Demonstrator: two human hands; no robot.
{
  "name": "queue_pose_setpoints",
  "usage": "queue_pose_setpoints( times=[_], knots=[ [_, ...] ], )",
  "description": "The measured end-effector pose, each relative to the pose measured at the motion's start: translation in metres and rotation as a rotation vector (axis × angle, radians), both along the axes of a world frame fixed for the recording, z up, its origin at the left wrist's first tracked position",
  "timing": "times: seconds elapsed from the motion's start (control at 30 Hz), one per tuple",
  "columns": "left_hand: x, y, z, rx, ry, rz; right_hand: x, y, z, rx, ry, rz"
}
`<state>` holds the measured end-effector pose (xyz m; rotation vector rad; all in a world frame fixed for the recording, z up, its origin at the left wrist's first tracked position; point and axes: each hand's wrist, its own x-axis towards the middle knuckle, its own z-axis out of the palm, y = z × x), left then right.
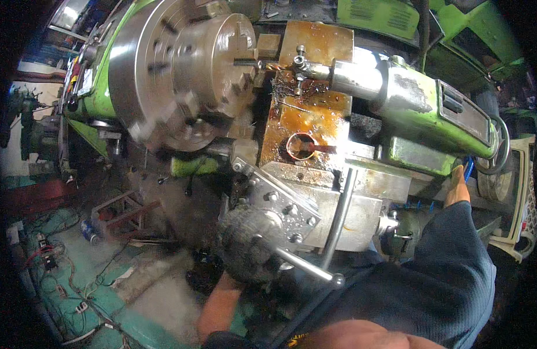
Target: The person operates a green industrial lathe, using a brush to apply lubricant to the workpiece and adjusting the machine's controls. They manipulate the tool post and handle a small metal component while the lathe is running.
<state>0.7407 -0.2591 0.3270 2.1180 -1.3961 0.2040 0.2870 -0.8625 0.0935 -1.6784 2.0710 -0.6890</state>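
Observation:
My left forearm [219, 305] rises from the lower edge. Its bare wrist ends under a dark, fuzzy rounded shape [248, 247] beside a lathe's bolted tool post [280, 203]; whether this is a glove or a cloth I cannot make out, and the fingers are hidden. On the right, my right hand [457, 174] is by the tailstock handwheel [501, 145], its fingers mostly out of sight behind the green tailstock [416, 107]. A drill bit [275, 67] points from the tailstock at a round metal workpiece [225, 52] in the chuck [146, 75], whose lower edge looks smeared.
A lever with a ball end [309, 267] and an upright steel lever [340, 215] stick out near the tool post. Brown oil and chips coat the cross slide plate [312, 119], where a copper-coloured ring [302, 146] lies. Cables [85, 296] cross the green floor at left.

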Motion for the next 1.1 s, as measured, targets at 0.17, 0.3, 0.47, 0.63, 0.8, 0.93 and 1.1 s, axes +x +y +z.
queue_pose_setpoints(
  times=[0.17,0.3,0.47,0.63,0.8,0.93,1.1],
  knots=[
    [0.001,0.007,-0.007,-0.019,0.019,-0.002,-0.001,0.016,0.003,-0.013,-0.016,-0.036],
    [-0.001,0.01,-0.008,-0.024,0.027,-0.01,-0.001,0.025,0.005,-0.011,-0.031,-0.057],
    [-0.002,0.009,-0.007,-0.036,0.031,-0.022,0.0,0.032,0.006,-0.005,-0.043,-0.071],
    [-0.003,0.009,-0.005,-0.04,0.032,-0.034,0.0,0.038,0.007,0.002,-0.046,-0.082],
    [-0.004,0.007,-0.006,-0.042,0.032,-0.032,0.007,0.038,0.007,0.008,-0.048,-0.08],
    [-0.003,0.006,-0.007,-0.042,0.033,-0.048,0.004,0.034,0.01,0.007,-0.042,-0.09],
    [-0.005,0.007,-0.007,-0.043,0.035,-0.053,0.012,0.035,0.01,0.011,-0.053,-0.095]
  ],
)
